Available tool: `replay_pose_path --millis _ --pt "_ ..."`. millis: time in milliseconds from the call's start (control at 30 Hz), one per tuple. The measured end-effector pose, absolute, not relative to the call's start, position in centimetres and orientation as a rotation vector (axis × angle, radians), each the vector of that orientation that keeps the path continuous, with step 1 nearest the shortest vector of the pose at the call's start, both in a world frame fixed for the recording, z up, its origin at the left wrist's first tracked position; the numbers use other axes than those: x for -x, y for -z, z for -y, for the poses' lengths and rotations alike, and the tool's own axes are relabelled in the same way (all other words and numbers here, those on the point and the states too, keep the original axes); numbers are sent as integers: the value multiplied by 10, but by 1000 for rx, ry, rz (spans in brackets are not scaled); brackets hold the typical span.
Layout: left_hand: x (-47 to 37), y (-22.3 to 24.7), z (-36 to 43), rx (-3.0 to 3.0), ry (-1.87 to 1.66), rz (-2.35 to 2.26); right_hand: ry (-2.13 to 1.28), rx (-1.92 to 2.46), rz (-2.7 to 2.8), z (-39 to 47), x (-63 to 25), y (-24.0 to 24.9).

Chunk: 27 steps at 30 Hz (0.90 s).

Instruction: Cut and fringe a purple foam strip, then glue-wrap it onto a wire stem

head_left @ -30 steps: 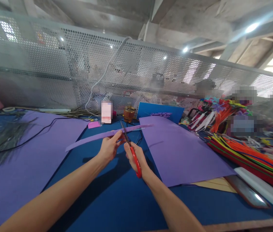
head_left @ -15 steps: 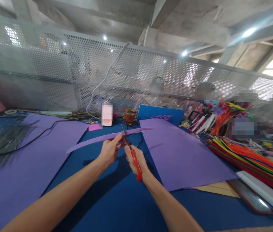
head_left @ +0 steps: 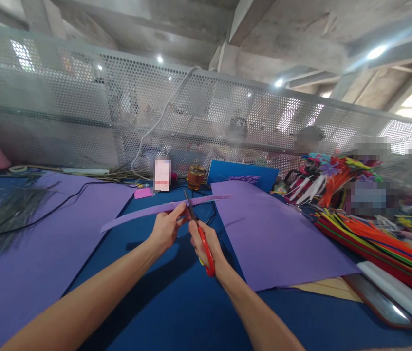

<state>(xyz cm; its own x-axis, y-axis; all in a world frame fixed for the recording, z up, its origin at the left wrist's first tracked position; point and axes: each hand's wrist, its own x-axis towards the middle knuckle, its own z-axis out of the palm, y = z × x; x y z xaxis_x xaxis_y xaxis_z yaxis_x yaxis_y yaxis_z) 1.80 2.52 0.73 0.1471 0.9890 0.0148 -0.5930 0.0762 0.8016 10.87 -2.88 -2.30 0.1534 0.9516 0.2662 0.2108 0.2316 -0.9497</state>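
Note:
A long, narrow purple strip (head_left: 133, 217) is pinched in my left hand (head_left: 165, 227), above the blue table (head_left: 177, 302). My right hand (head_left: 206, 240) grips the red-handled scissors (head_left: 207, 251). Their dark blades point up and away and cross the strip just right of my left fingertips. Fine cuts seem to fringe the strip's edge to the right of the blades. The far right end of the strip hangs over the corner of a large purple sheet (head_left: 275, 234).
Another purple sheet (head_left: 60, 253) lies left, with dark bristly stems (head_left: 9, 214) and a black cable across it. Behind stand a phone (head_left: 162, 174), an amber jar (head_left: 196, 177) and a perforated screen (head_left: 177, 112). Colourful pipe cleaners (head_left: 381, 243) lie right.
The hands and strip have stayed almost in place. The scissor handles look slightly shifted, and a bit of yellow now shows beside them. The camera view has moved a little.

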Motion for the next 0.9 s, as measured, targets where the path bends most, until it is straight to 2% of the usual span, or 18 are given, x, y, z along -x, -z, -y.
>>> replay_pose_path --millis 900 --pt "-17 -7 -26 -779 -1313 -663 -820 1245 1311 30 -109 22"
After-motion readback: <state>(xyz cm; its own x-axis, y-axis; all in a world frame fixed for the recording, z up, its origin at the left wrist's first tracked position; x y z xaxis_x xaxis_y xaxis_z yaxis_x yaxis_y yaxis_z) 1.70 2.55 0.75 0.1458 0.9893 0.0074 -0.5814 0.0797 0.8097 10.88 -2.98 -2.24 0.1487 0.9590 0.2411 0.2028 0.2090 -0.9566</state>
